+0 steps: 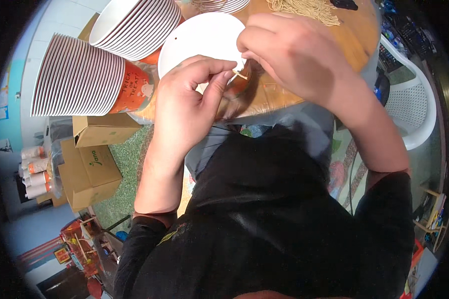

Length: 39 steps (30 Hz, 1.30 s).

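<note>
A white round paper disc [199, 37] with a small hole near its rim lies on the wooden table [356, 35] in front of me. My left hand [189, 99] and my right hand [292, 50] meet over its near edge. Between their fingertips they pinch a short piece of tan string [240, 74]. The right hand covers part of the disc's right side. Which hand bears the string more I cannot tell.
Two stacks of orange and white paper cups [80, 77] lie on their sides at the left, the second stack [134, 22] behind. A bundle of tan strings [304, 9] lies at the table's far side. Cardboard boxes [92, 149] stand on the floor left, a white plastic chair [414, 99] right.
</note>
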Motion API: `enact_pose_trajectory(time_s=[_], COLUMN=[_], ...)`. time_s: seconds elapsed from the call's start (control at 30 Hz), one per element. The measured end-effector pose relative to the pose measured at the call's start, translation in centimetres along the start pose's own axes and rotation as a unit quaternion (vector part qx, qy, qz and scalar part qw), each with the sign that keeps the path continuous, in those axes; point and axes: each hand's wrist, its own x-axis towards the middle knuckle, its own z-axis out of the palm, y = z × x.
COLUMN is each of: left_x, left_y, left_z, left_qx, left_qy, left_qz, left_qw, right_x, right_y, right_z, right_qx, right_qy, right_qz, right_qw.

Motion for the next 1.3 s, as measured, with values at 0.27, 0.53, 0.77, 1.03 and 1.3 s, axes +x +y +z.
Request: enact_pose_trajectory(time_s=[0.27, 0.53, 0.77, 1.03, 1.3], left_x=[0.5, 1.7, 2.5, 2.2, 2.5], left_y=[0.0, -0.3, 0.5, 0.1, -0.2], left_z=[0.4, -0.2, -0.7, 0.2, 0.5], left_qx=[-0.120, -0.164, -0.158, -0.212, -0.264], left_qy=[0.026, -0.050, -0.137, -0.091, -0.078], left_qz=[-0.073, -0.152, -0.209, -0.203, -0.189], left_qw=[0.990, 0.973, 0.955, 0.952, 0.943], right_x=[-0.3, -0.1, -0.7, -4.8, -4.5], right_y=[-0.1, 0.8, 1.3, -2.5, -4.0], right_z=[1.3, 1.8, 2.6, 5.4, 7.2], right_qx=[0.049, 0.073, 0.068, 0.070, 0.139], right_qy=[0.043, 0.053, 0.071, 0.249, 0.278], right_qz=[0.003, -0.025, -0.061, 0.114, 0.161], right_qw=[0.998, 0.996, 0.993, 0.959, 0.937])
